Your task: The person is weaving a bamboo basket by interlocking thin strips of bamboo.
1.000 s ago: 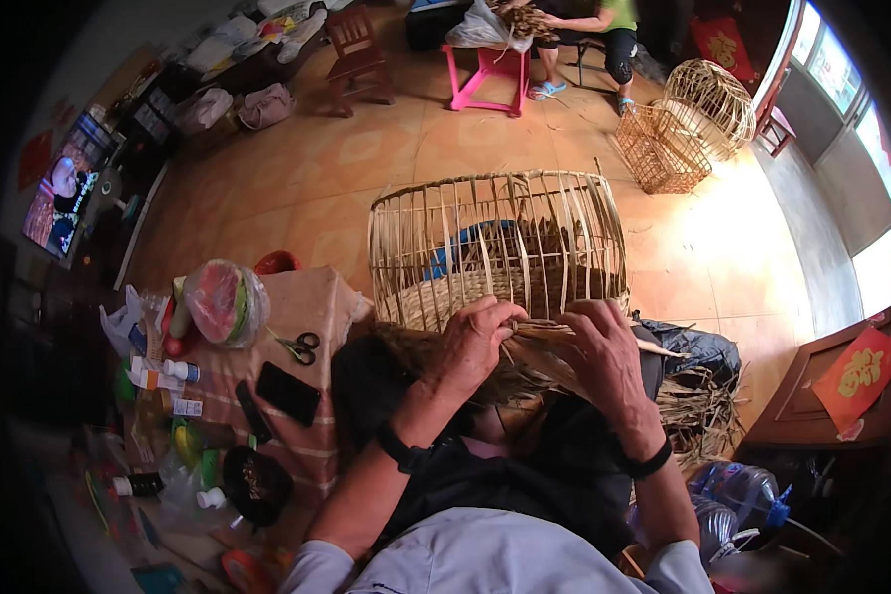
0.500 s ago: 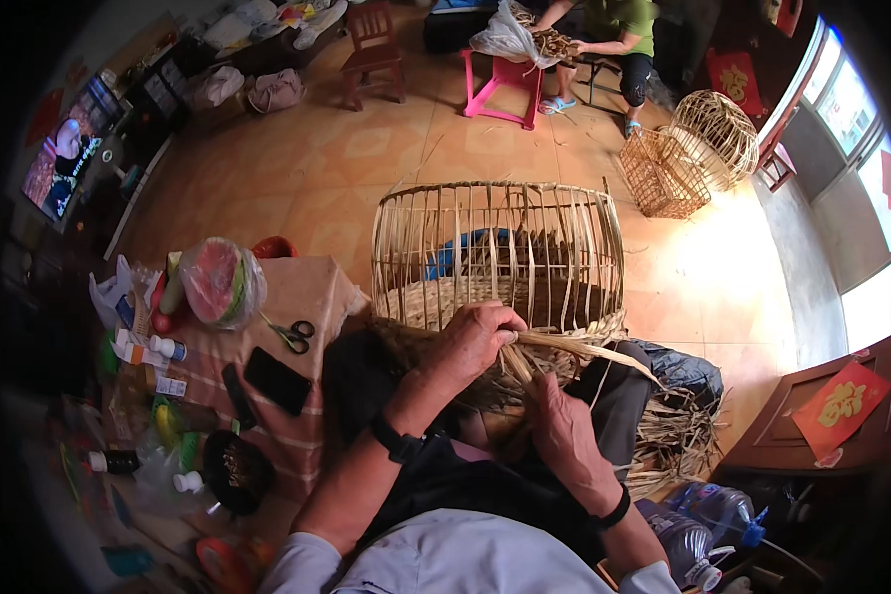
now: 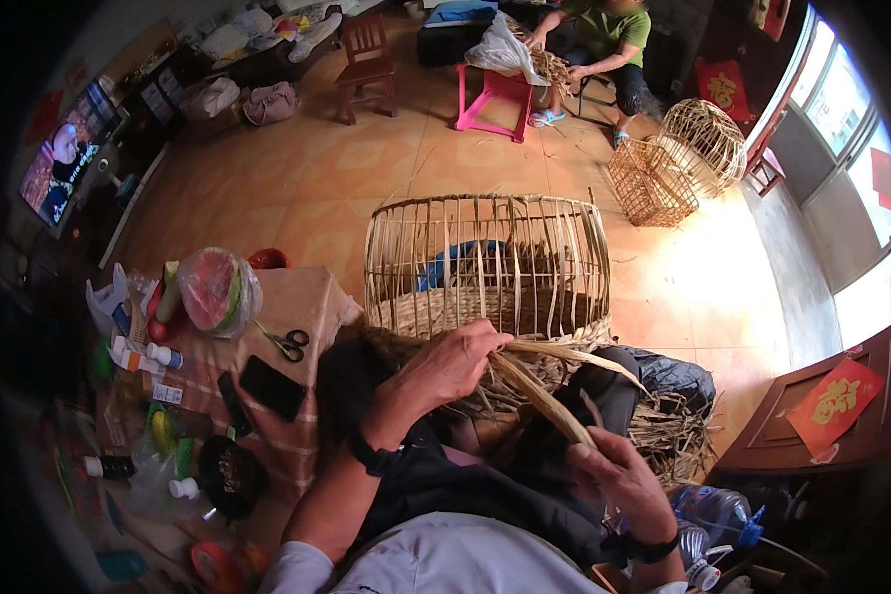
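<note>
A round basket (image 3: 487,300) with a woven lower wall and bare upright stakes stands before my lap. At its near edge my left hand (image 3: 462,358) is closed, pinching dried plant strips (image 3: 574,353) against the weave. A thicker strand of dried strip (image 3: 540,396) runs from there toward me, down to the right. My right hand (image 3: 619,480) grips this strand's lower end, above my right thigh. The strand looks taut between both hands. Inside the basket, behind the stakes, a blue thing (image 3: 455,262) and more dried strips show in part.
On the left, a cloth-covered table (image 3: 312,282) bears scissors (image 3: 289,344), a black phone (image 3: 272,386) and wrapped watermelon (image 3: 213,292). Loose dried strips (image 3: 673,431) and water bottles (image 3: 718,513) lie at right. Farther off, a seated person (image 3: 614,45) handles strips beside a pink stool (image 3: 495,99) and finished baskets (image 3: 653,183).
My right hand has moved down and right, away from the basket, drawing out a length of strand. My left hand stays at the basket's near edge. The whole view has shifted slightly.
</note>
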The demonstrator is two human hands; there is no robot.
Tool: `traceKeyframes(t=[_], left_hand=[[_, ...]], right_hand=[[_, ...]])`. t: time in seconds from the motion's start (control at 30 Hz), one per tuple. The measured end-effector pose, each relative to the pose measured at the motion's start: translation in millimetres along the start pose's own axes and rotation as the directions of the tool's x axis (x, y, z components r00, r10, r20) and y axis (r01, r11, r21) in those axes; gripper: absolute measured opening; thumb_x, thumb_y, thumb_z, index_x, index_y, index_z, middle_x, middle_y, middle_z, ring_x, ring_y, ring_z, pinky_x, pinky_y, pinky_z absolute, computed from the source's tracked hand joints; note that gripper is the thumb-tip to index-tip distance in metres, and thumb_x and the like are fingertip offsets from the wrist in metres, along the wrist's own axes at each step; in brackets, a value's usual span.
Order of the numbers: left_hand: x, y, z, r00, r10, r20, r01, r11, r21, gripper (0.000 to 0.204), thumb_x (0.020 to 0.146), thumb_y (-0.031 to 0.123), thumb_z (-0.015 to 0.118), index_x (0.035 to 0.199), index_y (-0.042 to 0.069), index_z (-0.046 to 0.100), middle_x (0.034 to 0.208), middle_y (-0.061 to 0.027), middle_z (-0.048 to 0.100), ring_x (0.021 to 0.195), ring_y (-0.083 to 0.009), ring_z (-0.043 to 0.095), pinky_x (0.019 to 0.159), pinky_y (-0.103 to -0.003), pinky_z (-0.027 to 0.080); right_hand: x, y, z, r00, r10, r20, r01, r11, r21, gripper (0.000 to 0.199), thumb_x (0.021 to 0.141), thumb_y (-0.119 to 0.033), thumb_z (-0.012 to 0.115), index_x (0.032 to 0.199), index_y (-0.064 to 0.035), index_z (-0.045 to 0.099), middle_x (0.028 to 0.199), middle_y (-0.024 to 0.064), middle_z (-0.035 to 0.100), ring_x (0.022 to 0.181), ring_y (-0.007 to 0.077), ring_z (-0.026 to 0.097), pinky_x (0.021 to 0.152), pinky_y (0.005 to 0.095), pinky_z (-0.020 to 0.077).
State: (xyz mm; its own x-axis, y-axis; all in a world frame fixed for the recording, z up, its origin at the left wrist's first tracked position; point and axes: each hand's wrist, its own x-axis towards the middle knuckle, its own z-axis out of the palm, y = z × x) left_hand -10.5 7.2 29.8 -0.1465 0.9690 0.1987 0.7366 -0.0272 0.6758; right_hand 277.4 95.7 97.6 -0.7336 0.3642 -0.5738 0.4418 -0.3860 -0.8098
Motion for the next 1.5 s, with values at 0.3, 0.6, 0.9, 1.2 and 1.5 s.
traceKeyframes(t=[0.3,0.6,0.9,1.2,1.5], left_hand=[[2.5,9.7,25.8,0.971,0.066,-0.228,-0.054,0.997,0.059,0.033,0.084,0.012,0.077,0.114,0.001,0.067,0.093,-0.0137,0.067,0.084,-0.0343,0.068,0.071,-0.039,0.056],[4.8,13.9,29.0,0.941,-0.202,-0.271,0.213,0.977,0.008,0.019,0.088,0.011,0.074,0.104,0.001,0.072,0.092,-0.0137,0.069,0.084,-0.0333,0.069,0.072,-0.039,0.055],[10.8,-2.8,36.8,0.932,-0.186,-0.311,0.221,0.972,0.082,0.016,0.086,0.011,0.073,0.101,0.006,0.073,0.09,-0.0155,0.071,0.085,-0.0342,0.071,0.072,-0.042,0.055],[2.9,4.3,48.0,0.939,-0.156,-0.306,0.254,0.916,0.312,0.036,0.085,0.007,0.07,0.119,0.002,0.061,0.083,-0.0186,0.067,0.079,-0.0353,0.069,0.069,-0.045,0.054],[17.2,-2.9,72.1,0.964,-0.136,-0.229,0.227,0.869,0.439,0.069,0.074,0.04,0.082,0.119,-0.005,0.055,0.089,-0.0177,0.062,0.081,-0.0316,0.062,0.074,-0.04,0.049]], right_hand=[[-9.9,-38.2,-23.8,0.861,-0.508,0.004,0.481,0.817,0.317,0.043,0.108,-0.04,0.044,0.11,0.0006,0.058,0.063,0.0036,0.057,0.046,0.0113,0.051,0.04,0.024,0.0398],[96.7,-28.3,-10.6,0.82,-0.569,-0.064,0.491,0.756,-0.434,0.029,0.096,-0.026,0.071,0.108,-0.0012,0.063,0.08,0.0047,0.065,0.074,0.0167,0.064,0.066,0.0315,0.052],[181.2,-49.1,9.2,0.873,-0.485,-0.057,0.481,0.874,-0.072,0.027,0.096,-0.024,0.071,0.102,0.0013,0.066,0.082,0.0041,0.069,0.068,0.0118,0.065,0.059,0.0309,0.0522],[199.2,-51.0,-4.6,0.891,-0.406,-0.204,0.443,0.875,0.194,0.026,0.098,-0.027,0.068,0.095,-0.0009,0.067,0.081,0.0032,0.068,0.072,0.0096,0.064,0.063,0.0247,0.0489],[206.1,-74.3,8.9,0.762,-0.635,0.128,0.648,0.749,-0.142,0.016,0.097,-0.015,0.066,0.093,-0.0003,0.065,0.078,0.005,0.069,0.072,0.0132,0.065,0.063,0.0275,0.0499]])
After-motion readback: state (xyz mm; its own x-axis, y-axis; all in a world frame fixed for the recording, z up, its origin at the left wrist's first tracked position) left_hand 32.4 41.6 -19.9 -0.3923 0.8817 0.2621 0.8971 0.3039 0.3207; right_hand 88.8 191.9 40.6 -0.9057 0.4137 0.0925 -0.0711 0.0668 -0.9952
